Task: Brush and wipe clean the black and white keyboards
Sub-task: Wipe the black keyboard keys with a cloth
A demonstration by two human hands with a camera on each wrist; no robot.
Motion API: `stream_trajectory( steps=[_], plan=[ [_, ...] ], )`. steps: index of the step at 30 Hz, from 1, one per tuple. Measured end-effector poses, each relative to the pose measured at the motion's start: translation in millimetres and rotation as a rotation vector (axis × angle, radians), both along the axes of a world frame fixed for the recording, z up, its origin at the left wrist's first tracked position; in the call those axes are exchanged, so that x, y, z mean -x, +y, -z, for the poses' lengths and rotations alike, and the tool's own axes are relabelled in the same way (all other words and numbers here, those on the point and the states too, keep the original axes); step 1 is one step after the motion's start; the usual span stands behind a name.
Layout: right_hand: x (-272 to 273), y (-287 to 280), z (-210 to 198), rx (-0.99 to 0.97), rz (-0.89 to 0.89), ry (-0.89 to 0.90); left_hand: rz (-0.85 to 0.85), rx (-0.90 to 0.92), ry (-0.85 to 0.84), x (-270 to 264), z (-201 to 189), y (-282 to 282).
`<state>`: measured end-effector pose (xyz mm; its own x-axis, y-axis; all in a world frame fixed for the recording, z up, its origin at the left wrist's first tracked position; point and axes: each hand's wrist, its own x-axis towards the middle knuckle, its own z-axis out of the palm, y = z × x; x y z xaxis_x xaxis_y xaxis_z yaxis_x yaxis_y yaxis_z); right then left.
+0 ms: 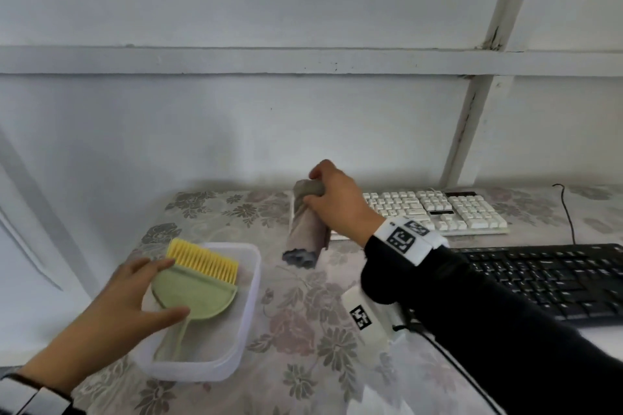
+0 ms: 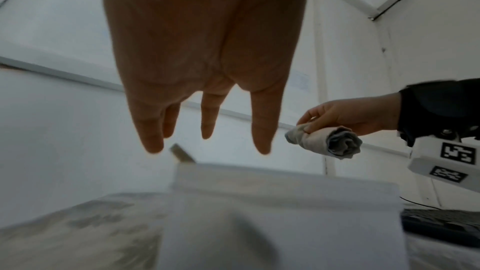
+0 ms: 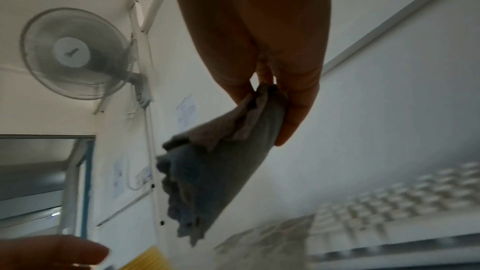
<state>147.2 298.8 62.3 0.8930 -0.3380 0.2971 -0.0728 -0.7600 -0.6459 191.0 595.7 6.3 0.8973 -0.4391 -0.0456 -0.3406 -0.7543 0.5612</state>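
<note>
My right hand grips the upper end of a rolled grey cloth, held off the table just left of the white keyboard. In the right wrist view the fingers pinch the cloth, which hangs below them. The black keyboard lies in front of the white one, under my right forearm. My left hand hovers with straight, spread fingers over a green brush with yellow bristles lying in a translucent plastic container. From the left wrist view the left hand holds nothing.
A floral cloth covers the table, and a white wall stands close behind it. A black cable runs from the back edge to the black keyboard. A wall fan hangs high up.
</note>
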Motion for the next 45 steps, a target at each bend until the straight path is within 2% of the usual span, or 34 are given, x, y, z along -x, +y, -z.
stream_trajectory(
  steps=[4, 9, 11, 14, 18, 23, 26, 28, 34, 38, 42, 45],
  plan=[
    [31, -71, 3, 0.015, 0.116, 0.065, 0.072, 0.141, -0.218, 25, -27, -37],
    [78, -138, 15, 0.009, 0.145, 0.189, 0.261, 0.261, -0.201, 65, -41, -112],
    [91, -161, 26, 0.013, 0.150, 0.258, 0.344, 0.225, -0.183, 79, -39, -148],
    [105, -190, 40, -0.008, 0.163, 0.308, 0.422, 0.071, -0.123, 94, -28, -201],
    [115, -210, 56, 0.109, 0.081, 0.436, 0.462, -0.101, 0.017, 107, -10, -250],
    [122, -214, 64, 0.328, -0.042, 0.626, 0.433, -0.257, 0.111, 112, 2, -279],
    [127, -210, 61, 0.455, -0.128, 0.720, 0.413, -0.233, 0.215, 106, 17, -281],
    [126, -208, 63, 0.474, -0.150, 0.773, 0.417, -0.195, 0.252, 102, 23, -279],
    [116, -206, 59, 0.364, -0.122, 0.685, 0.427, -0.177, 0.294, 101, 21, -282],
    [97, -187, 51, 0.274, -0.175, 0.587, 0.451, -0.136, 0.283, 106, 15, -289],
    [79, -155, 54, 0.382, -0.326, 0.622, 0.429, -0.126, 0.286, 106, 16, -287],
    [73, -141, 63, 0.511, -0.329, 0.701, 0.433, -0.131, 0.256, 106, 16, -286]
  ],
)
